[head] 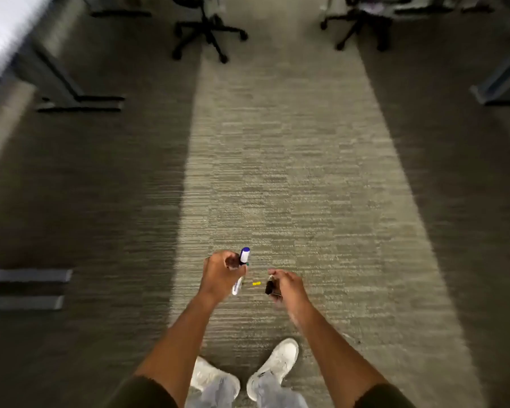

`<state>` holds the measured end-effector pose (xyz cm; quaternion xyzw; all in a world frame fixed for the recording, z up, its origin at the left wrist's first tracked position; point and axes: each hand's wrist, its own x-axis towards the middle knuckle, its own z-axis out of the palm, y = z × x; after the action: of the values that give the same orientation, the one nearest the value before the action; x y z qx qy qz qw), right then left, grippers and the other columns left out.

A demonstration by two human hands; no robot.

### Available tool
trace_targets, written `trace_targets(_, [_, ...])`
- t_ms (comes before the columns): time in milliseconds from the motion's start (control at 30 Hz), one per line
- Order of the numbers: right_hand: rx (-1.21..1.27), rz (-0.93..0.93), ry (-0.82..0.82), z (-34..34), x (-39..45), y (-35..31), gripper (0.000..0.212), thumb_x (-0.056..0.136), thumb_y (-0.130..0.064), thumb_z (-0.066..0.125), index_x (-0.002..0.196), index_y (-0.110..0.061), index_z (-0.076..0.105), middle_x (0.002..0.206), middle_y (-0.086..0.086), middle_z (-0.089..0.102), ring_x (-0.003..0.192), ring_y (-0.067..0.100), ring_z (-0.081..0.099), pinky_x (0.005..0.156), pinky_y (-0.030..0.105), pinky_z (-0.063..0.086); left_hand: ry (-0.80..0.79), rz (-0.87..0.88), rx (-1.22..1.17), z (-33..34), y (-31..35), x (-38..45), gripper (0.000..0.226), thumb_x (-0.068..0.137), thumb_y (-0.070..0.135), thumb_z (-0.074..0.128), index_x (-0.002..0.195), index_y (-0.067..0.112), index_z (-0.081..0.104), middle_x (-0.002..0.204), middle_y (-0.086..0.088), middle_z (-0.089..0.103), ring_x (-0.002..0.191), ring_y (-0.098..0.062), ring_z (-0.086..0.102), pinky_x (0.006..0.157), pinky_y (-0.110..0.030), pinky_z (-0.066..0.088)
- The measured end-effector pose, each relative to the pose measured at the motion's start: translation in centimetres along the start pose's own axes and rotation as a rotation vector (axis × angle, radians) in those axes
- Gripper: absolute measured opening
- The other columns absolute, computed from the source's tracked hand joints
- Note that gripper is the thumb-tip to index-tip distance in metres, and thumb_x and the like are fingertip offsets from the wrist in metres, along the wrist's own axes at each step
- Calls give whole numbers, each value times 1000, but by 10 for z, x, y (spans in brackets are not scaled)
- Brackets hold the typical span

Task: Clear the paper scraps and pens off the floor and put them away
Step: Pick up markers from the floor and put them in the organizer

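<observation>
Although the aisle looked nearly clean, the job was not finished when I observed it. The marker [241, 270], a smooth white plastic barrel with a blue cap, stood almost upright in the left hand [220, 276], whose fingers were curled around its middle; a hint of green beside the barrel suggested a second pen in the same grip, though blur prevented certainty. The right hand [286, 285] had its fingers closed on a small dark item [269, 287], too blurred to identify as scrap or cap. One short yellow piece [256, 283] showed between the two hands; whether it lay on the floor or was held could not be settled. By my judgement collection was well advanced, and putting away had yet to begin.

The carpet [277, 172] was low-pile with a ribbed weave, a pale strip between darker bands. White shoes [280, 363] stood on it, and chair bases [206, 36] on castors and flat desk feet [80, 103] lined the sides.
</observation>
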<state>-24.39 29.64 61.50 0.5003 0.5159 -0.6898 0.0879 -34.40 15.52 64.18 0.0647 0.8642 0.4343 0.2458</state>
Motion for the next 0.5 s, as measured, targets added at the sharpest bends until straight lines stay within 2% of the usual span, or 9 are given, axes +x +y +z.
trace_targets(33, [-5, -6, -32, 14, -11, -5, 26, 93, -10, 48, 82, -18, 70, 70, 5, 64, 61, 18, 57, 57, 27, 45, 45, -7, -13, -18, 0, -8, 18, 73, 8, 79, 79, -5, 68, 81, -22, 71, 70, -18, 56, 75, -42, 52])
trace_targets(100, [-53, -35, -103, 47, -34, -12, 30, 96, -8, 43, 83, -18, 69, 72, 6, 66, 61, 18, 58, 57, 25, 45, 138, -18, -20, -56, -3, -25, 18, 72, 9, 79, 77, -5, 68, 74, -15, 70, 69, -17, 56, 70, -31, 49])
trace_targets(167, [-96, -73, -188, 77, -53, -17, 32, 98, -5, 39, 91, -16, 68, 76, 7, 69, 62, 17, 60, 54, 23, 46, 214, -27, -11, -92, -7, -37, 19, 72, 11, 78, 74, -4, 67, 67, -5, 62, 66, -14, 50, 61, -23, 37])
trace_targets(267, [-174, -109, -307, 134, -85, -20, 33, 93, 7, 40, 102, -13, 66, 79, 6, 71, 61, 12, 59, 55, 23, 45, 349, -50, -6, -152, -23, -60, 21, 72, 14, 77, 67, -1, 63, 61, -4, 56, 63, -12, 43, 59, -26, 31])
trace_targets(333, [-220, -135, -354, 164, -101, -22, 34, 89, 11, 46, 106, -12, 64, 78, 3, 68, 62, 11, 57, 58, 25, 43, 392, -62, -11, -182, -33, -71, 21, 72, 15, 76, 69, -2, 64, 63, -9, 61, 62, -11, 44, 59, -28, 36])
trace_targets(433, [-313, -220, -440, 223, -137, -16, 24, 88, 1, 62, 106, -16, 62, 82, 4, 64, 69, 13, 54, 60, 26, 40, 475, -77, -38, -241, -61, -102, 19, 72, 17, 76, 72, 0, 66, 71, -14, 69, 62, -11, 48, 65, -37, 48])
trace_targets(500, [-364, -294, -477, 261, -159, -12, 19, 89, -7, 66, 106, -15, 64, 81, 3, 63, 66, 13, 53, 54, 23, 40, 543, -78, -57, -278, -79, -124, 15, 72, 18, 76, 73, 5, 68, 71, -10, 70, 64, -10, 52, 67, -35, 47])
